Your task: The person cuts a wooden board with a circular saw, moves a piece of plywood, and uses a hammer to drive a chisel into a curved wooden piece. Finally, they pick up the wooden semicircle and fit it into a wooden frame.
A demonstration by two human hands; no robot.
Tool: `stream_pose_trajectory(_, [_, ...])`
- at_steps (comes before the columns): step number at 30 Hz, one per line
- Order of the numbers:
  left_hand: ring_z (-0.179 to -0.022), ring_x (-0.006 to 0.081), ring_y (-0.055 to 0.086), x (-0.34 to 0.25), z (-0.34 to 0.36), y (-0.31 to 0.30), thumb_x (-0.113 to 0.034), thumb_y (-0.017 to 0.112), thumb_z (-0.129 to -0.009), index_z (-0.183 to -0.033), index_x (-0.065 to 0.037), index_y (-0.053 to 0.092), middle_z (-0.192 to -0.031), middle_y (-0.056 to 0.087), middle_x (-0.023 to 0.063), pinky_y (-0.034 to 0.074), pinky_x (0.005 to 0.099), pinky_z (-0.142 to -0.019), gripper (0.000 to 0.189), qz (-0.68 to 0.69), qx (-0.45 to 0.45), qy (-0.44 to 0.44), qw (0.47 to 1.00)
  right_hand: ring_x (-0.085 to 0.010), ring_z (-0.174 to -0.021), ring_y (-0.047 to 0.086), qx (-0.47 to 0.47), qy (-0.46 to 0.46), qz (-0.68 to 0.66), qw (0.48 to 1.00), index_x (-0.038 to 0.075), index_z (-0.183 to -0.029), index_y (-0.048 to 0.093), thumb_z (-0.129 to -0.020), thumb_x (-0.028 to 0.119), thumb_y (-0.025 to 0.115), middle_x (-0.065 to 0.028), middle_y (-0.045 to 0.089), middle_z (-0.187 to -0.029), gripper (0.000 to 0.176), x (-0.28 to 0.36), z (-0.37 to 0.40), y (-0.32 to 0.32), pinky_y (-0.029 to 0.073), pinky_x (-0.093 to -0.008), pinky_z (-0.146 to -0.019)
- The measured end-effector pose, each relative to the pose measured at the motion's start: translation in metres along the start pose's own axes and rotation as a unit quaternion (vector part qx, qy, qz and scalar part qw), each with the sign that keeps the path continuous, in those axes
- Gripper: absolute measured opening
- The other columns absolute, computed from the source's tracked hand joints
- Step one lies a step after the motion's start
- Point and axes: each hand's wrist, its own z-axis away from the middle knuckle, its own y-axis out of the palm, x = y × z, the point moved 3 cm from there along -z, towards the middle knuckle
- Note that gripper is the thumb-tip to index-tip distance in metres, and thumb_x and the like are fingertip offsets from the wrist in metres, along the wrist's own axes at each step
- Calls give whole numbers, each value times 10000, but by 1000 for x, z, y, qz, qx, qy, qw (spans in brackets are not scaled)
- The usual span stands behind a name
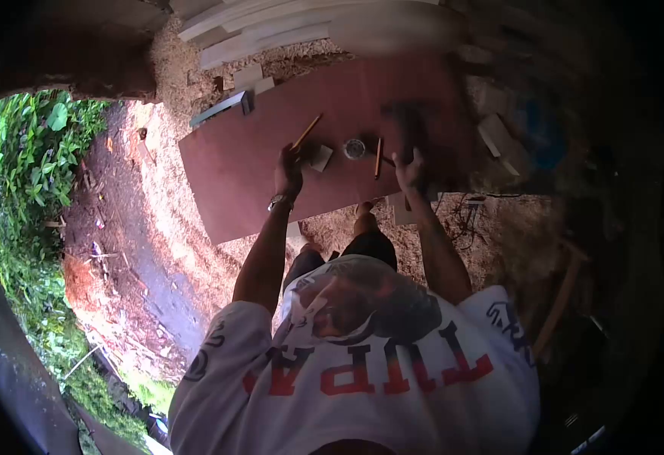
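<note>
A thin orange-yellow pencil [307,132] slants up from my left hand [288,174], whose fingers are closed round its lower end. My right hand [411,170] is closed on a dark, blurred hammer [406,125], its head pointing away from me. Both hands are over a reddish-brown board [233,174]. Between them on the board lie a small pale square block [321,158], a round clear container [354,149] and a narrow orange-brown stick [378,159]. The block is closest to my left hand, the stick to my right.
A long metal-edged piece [220,108] rests at the board's far left edge near small wood offcuts [248,76]. Pale planks [263,42] are stacked beyond. Wood shavings [324,227] cover the ground. A blue object [544,136] sits in shadow at right; green plants [28,159] grow at left.
</note>
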Motion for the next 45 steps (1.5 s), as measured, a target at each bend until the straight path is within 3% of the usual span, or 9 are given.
stream_pose_trajectory(10, [-1215,388,565,9,79,-54,24,420,-788,-1310,18,539,-1245,619,245,449,419,-1018,535,-88,70,-43,993,-400,-1053,584,2,-73,137,988,-5,-1209,617,-818,311,736,-242,567,-1146,516,-11,58,-37,452,-464,-968])
stream_pose_trajectory(13, [-1352,394,428,33,94,-47,19,453,-787,-1380,-3,478,-1420,481,251,345,443,-1132,594,-97,92,108,985,-366,-1021,603,-32,54,81,995,8,-1173,637,-849,297,708,-219,603,-1098,440,-54,119,-61,481,-469,-905])
stream_pose_trajectory(23, [-1379,334,285,122,65,-58,-40,470,-881,-1485,-85,391,-1493,399,185,234,399,-1139,611,-140,395,330,846,-370,-751,653,-211,311,181,909,84,-704,680,-871,416,611,-167,667,-722,377,-238,582,21,513,-489,-705])
stream_pose_trajectory(28, [-918,222,587,158,35,-64,-25,612,-918,-1504,-108,364,-1286,590,143,517,340,-764,642,-165,395,317,846,-375,-886,680,-64,513,56,854,90,-938,743,-930,560,506,-214,700,-927,527,-154,771,119,534,-490,-790])
stream_pose_trajectory(30, [-1230,368,555,149,59,-71,-59,634,-867,-1539,-64,230,-1488,434,199,454,386,-1025,784,-199,448,219,844,-401,-972,666,-138,582,-54,800,120,-1078,714,-940,558,477,-233,690,-998,517,-145,817,150,528,-491,-864])
stream_pose_trajectory(32, [-973,248,650,129,119,-92,-141,627,-902,-1440,-49,420,-1333,582,156,525,344,-857,584,-199,287,522,778,-410,-1060,639,-216,652,-148,712,122,-1178,678,-955,531,453,-225,679,-1014,517,-134,842,174,498,-513,-939])
stream_pose_trajectory(41, [-1068,269,618,146,407,-25,-238,571,-942,-1415,-51,440,-1314,581,148,502,399,-911,525,-247,586,59,770,-325,-879,679,-312,549,65,773,109,-951,706,-862,307,596,-144,683,-910,244,-135,1015,210,559,-452,-724])
stream_pose_trajectory(43, [-1090,274,611,156,491,-11,-260,559,-951,-1410,-51,445,-1309,581,146,497,412,-924,517,-266,618,16,740,-326,-762,681,-421,512,73,745,113,-885,696,-828,263,619,-139,675,-819,178,-141,1092,214,543,-454,-640])
stream_pose_trajectory(45, [-1111,279,604,163,570,-4,-281,546,-960,-1404,-52,449,-1305,580,144,492,424,-936,509,-284,639,-3,715,-289,-625,646,-549,553,-299,550,106,-749,689,-862,346,631,-126,643,-652,271,-195,1172,272,520,-429,-598])
